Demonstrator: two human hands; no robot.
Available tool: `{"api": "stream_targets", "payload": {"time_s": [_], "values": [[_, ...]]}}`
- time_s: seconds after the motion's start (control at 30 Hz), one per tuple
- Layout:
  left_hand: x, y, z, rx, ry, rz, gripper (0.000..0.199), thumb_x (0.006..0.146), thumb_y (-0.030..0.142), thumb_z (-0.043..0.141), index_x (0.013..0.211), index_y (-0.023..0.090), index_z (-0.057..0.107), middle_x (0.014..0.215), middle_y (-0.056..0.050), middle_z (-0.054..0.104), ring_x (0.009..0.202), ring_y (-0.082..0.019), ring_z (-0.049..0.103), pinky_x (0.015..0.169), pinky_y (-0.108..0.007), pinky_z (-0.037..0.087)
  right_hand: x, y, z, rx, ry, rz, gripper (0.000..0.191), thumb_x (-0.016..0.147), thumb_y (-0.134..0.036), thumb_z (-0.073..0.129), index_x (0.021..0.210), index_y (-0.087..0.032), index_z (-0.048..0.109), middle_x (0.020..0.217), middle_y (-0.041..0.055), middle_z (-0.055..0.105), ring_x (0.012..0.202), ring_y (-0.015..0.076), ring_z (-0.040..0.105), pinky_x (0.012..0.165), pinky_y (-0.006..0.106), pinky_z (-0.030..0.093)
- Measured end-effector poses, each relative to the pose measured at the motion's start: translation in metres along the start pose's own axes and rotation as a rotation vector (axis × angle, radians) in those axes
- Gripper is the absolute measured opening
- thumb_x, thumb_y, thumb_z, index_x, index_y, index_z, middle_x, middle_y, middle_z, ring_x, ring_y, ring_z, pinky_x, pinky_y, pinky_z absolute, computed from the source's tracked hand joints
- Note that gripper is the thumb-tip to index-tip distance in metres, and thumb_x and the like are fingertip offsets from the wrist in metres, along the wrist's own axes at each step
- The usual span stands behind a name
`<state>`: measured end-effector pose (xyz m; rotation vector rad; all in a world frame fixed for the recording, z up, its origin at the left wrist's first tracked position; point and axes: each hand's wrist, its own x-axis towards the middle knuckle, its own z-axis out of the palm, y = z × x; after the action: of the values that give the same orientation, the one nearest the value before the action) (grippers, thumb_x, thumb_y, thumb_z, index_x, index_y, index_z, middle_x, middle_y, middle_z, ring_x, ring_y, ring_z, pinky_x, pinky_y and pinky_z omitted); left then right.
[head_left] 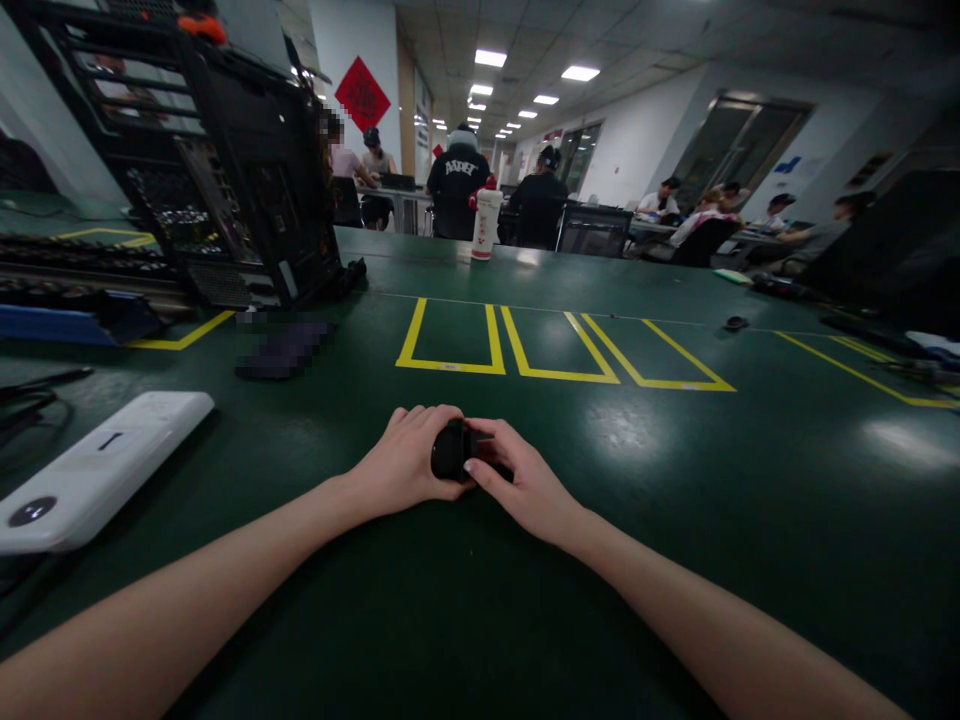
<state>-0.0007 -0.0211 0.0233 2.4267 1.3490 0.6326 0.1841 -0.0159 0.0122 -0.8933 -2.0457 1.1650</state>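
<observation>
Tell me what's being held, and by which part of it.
A small black object: the left grip wraps its rounded left side, and the right grip has its right edge. Its exact kind is unclear.

Single view, worn on the head. Looks from the near side of the table (480, 620), above its surface, facing forward and down. Range: close at the left grip (401, 460) and right grip (531, 490), both about mid-view; forearms (232, 560) run in from near left and near right. Field wide: takes in the table's far edge, the room beyond and ceiling lights (491, 58). Far edge slopes down to the right; view looks slightly rolled.
</observation>
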Motion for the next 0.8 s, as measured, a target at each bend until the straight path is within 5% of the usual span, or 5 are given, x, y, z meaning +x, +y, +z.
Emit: {"api": "stream_targets", "payload": {"time_s": [0.8], "values": [[-0.0004, -0.0007, 0.0006, 0.011, 0.008, 0.006, 0.053, 0.066, 0.038, 0.064, 0.111, 0.020, 0.041, 0.108, -0.007, 0.053, 0.095, -0.025, 0.050, 0.079, -0.038, 0.035, -0.0020, 0.0010, 0.0013, 0.051, 0.006, -0.067, 0.027, 0.078, -0.015, 0.053, 0.103, -0.022, 0.043, 0.113, 0.0039, 0.045, 0.105, 0.0163, 0.051, 0.093, 0.038, 0.045]]}}
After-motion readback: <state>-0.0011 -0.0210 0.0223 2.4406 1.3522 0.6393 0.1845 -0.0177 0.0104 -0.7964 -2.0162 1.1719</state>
